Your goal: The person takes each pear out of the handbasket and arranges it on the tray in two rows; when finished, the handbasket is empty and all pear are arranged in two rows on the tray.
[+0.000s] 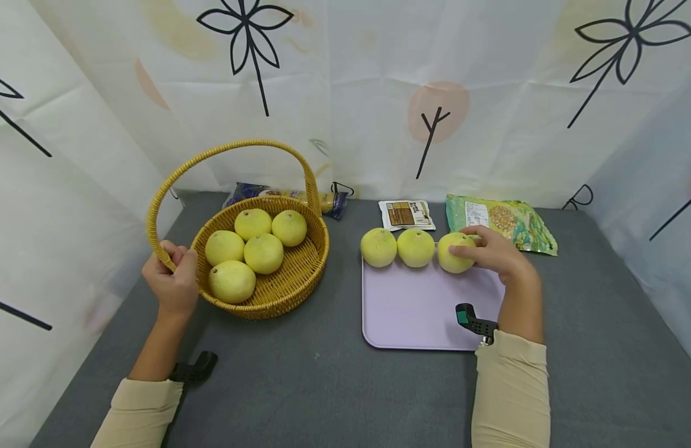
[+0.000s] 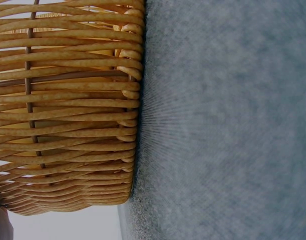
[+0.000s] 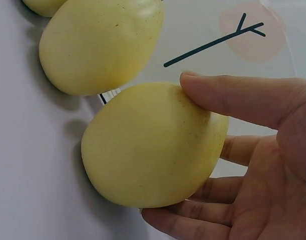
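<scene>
The left hand [image 1: 174, 283] grips the left end of a yellow wicker basket's handle [image 1: 261, 143]; the basket [image 1: 295, 274] holds 5 yellow-green fruits [image 1: 264, 253]. The right hand [image 1: 499, 252] pinches the rightmost fruit [image 1: 454, 254] of 3 along the lilac tray's far edge [image 1: 423, 305]. Packets [image 1: 408, 215] lie farther back on the gray tabletop [image 1: 323, 386].

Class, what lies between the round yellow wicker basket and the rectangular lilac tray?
In the head view, only a bare strip of dark grey tabletop separates the basket from the tray.
</scene>
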Motion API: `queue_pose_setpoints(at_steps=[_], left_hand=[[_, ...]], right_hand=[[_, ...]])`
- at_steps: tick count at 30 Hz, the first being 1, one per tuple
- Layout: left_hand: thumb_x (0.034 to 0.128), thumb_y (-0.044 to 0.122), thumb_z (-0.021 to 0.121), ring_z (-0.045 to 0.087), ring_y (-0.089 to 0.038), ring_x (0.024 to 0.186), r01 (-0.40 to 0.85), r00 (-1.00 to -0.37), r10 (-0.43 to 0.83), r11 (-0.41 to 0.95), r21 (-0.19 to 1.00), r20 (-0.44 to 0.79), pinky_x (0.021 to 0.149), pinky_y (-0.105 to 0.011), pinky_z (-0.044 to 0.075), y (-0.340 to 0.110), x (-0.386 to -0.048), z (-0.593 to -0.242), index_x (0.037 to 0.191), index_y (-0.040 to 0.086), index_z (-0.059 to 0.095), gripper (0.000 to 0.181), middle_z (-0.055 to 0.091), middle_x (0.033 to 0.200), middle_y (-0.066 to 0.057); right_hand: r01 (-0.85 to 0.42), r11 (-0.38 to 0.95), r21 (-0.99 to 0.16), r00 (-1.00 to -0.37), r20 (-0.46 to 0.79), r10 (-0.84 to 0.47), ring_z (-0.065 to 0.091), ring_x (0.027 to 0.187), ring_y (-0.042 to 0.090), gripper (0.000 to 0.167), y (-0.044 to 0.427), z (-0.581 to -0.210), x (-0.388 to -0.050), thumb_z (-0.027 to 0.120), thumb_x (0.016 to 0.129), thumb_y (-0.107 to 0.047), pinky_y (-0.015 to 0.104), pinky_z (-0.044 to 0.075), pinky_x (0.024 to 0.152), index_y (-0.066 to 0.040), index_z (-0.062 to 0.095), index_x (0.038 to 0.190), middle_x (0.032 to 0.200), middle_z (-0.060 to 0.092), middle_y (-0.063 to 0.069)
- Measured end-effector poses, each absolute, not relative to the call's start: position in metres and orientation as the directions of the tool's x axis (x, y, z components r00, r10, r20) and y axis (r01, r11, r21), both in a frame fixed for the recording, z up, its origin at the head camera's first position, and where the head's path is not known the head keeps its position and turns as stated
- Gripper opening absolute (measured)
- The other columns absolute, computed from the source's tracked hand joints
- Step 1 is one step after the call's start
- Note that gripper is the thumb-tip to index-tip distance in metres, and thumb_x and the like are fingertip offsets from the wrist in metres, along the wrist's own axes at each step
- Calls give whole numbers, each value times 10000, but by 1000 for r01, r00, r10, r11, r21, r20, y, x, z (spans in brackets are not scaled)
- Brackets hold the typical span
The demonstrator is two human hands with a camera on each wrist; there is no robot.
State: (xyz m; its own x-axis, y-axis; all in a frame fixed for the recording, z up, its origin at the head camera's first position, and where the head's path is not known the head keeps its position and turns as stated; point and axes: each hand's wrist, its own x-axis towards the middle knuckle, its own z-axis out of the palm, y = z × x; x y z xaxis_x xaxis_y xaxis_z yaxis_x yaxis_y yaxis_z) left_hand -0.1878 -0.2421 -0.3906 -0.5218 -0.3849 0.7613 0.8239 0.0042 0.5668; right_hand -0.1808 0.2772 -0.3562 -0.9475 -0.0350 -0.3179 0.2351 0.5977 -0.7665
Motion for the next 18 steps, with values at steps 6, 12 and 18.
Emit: queue_pose_setpoints(at_steps=[6, 12, 18], left_hand=[[795, -170, 464, 143, -48, 452, 821, -523, -385, 10, 570, 760, 432, -216, 103, -242, -187, -391, 615, -57, 230, 316, 210, 500, -5], [798, -166, 470, 147, -50, 445, 813, -529, -385, 25, 582, 756, 427, -217, 106, -243, -187, -391, 617, -61, 233, 316, 221, 496, -6], [801, -165, 477, 132, -52, 472, 815, -528, -380, 23, 579, 759, 439, -218, 102, -243, -187, -392, 619, -61, 232, 322, 214, 505, -7]], right_hand=[[241, 580, -778, -947, -319, -34, 445, 1283, 454, 780, 274, -357, -182, 656, 957, -378, 589, 373, 1038, 0, 288, 1531, 1477, 347, 353], [262, 570, -779, -941, -338, -29, 404, 1322, 463, 797, 273, -358, -184, 663, 945, -404, 619, 339, 1055, -27, 287, 1539, 1506, 311, 343], [280, 579, -766, -935, -354, -15, 382, 1334, 479, 826, 272, -358, -186, 651, 946, -441, 698, 314, 1021, -47, 264, 1560, 1522, 290, 337]])
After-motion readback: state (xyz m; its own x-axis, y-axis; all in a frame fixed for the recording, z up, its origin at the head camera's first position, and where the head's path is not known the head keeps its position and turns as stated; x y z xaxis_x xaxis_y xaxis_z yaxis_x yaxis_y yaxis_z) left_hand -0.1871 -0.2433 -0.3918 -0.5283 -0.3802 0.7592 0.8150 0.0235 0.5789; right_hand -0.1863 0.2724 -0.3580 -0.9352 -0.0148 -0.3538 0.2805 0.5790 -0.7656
